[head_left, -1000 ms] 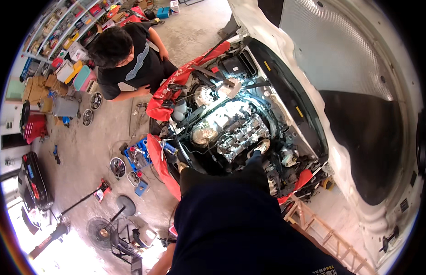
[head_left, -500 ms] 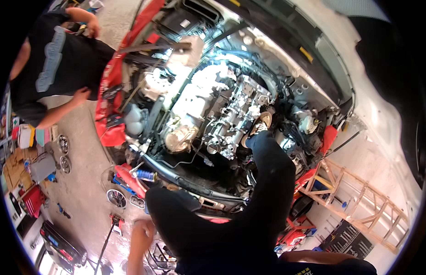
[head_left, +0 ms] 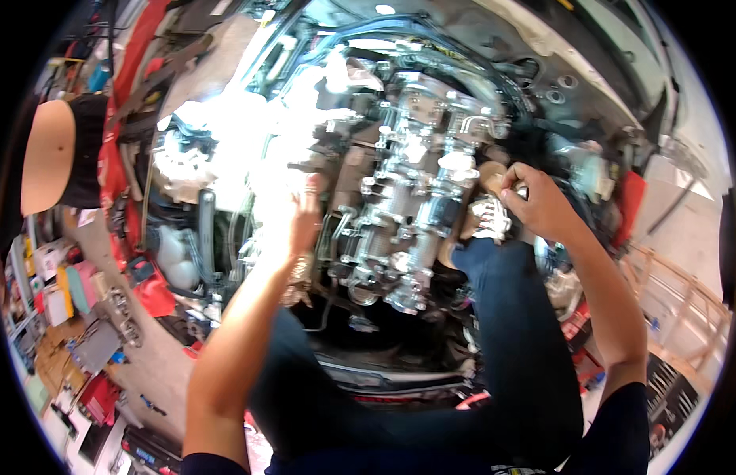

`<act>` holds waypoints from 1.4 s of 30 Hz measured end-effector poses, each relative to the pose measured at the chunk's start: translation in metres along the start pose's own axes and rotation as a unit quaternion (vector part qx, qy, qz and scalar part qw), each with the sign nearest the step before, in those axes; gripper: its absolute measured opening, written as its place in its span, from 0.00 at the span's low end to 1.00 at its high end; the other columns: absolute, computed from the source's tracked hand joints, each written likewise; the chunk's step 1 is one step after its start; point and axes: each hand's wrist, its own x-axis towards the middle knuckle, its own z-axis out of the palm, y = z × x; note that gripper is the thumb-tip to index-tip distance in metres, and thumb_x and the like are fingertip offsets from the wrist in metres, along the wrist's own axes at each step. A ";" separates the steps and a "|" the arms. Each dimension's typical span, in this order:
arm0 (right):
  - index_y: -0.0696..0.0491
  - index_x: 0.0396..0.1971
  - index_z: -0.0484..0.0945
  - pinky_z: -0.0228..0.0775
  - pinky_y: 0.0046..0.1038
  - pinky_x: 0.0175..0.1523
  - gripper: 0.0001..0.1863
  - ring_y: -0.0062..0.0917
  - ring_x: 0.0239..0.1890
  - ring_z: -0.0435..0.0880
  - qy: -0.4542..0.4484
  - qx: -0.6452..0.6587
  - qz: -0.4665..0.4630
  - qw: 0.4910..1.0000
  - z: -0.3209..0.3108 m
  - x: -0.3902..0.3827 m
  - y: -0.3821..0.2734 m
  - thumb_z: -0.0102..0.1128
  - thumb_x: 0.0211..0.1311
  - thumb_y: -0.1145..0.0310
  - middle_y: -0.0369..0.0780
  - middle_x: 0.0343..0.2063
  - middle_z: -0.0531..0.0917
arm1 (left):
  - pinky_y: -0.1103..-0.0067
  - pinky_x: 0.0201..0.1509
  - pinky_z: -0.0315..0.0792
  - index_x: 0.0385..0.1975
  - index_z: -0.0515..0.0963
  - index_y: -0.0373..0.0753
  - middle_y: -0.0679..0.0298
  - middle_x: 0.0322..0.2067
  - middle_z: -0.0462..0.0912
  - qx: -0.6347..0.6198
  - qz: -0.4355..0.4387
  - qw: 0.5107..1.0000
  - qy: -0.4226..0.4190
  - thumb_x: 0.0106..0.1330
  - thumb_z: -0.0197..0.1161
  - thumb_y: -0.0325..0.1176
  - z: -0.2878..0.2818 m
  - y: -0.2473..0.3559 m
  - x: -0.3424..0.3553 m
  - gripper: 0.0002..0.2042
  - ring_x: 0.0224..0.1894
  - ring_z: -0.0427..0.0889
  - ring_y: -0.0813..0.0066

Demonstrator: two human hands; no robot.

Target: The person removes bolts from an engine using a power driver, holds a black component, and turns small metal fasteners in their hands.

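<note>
My left hand (head_left: 303, 218) reaches onto the glare-washed left part of the engine, fingers extended upward, blurred at the tips. My right hand (head_left: 532, 202) is curled beside the cylinder head (head_left: 415, 198), just over my shoe (head_left: 490, 214); what its bent fingers hold, if anything, is hidden. The exposed metal camshafts on the cylinder head lie between my hands. My right leg (head_left: 514, 317) is bent up into the engine bay with the foot on the right of the head.
Red fender covers (head_left: 154, 289) line the bay's sides. A co-worker's arm (head_left: 49, 154) is at the left edge. A wooden ladder (head_left: 677, 293) stands at the right. Shelved clutter and boxes (head_left: 91, 352) lie at the lower left, and a black tool board (head_left: 669, 400) at the lower right.
My view has moved down and closer over the engine. Both my hands have come forward and up onto it, and the co-worker has shifted toward the left rim of the view.
</note>
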 end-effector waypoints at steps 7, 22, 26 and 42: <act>0.57 0.56 0.58 0.70 0.24 0.44 0.21 0.21 0.37 0.77 -0.269 0.382 -0.080 0.881 0.059 0.009 -0.108 0.51 0.68 0.69 0.42 0.39 0.77 | 0.84 0.33 0.70 0.46 0.74 0.31 0.68 0.30 0.78 -0.627 -0.221 0.712 -0.224 0.70 0.54 0.32 -0.065 0.113 -0.032 0.12 0.29 0.74 0.85; 0.54 0.51 0.75 0.64 0.23 0.25 0.14 0.16 0.18 0.69 -0.078 0.258 -0.107 0.957 0.144 0.019 -0.093 0.50 0.69 0.71 0.36 0.17 0.75 | 0.79 0.42 0.73 0.43 0.69 0.38 0.59 0.37 0.75 -0.819 -0.433 0.373 -0.056 0.69 0.49 0.26 -0.074 0.032 -0.092 0.06 0.37 0.75 0.71; 0.53 0.52 0.66 0.71 0.34 0.33 0.20 0.31 0.26 0.81 0.000 0.131 0.072 0.989 0.188 0.031 -0.028 0.54 0.59 0.77 0.44 0.22 0.78 | 0.79 0.34 0.67 0.36 0.70 0.38 0.62 0.32 0.71 -0.782 -0.441 0.440 0.020 0.66 0.47 0.30 -0.113 -0.040 -0.068 0.05 0.31 0.71 0.72; 0.58 0.52 0.62 0.70 0.41 0.49 0.30 0.53 0.43 0.79 0.097 -0.027 0.027 0.995 0.190 0.041 0.011 0.67 0.51 0.69 0.57 0.40 0.78 | 0.65 0.54 0.72 0.46 0.77 0.34 0.51 0.48 0.79 0.331 -0.415 0.837 -0.133 0.49 0.63 0.65 -0.185 -0.406 0.043 0.37 0.52 0.78 0.53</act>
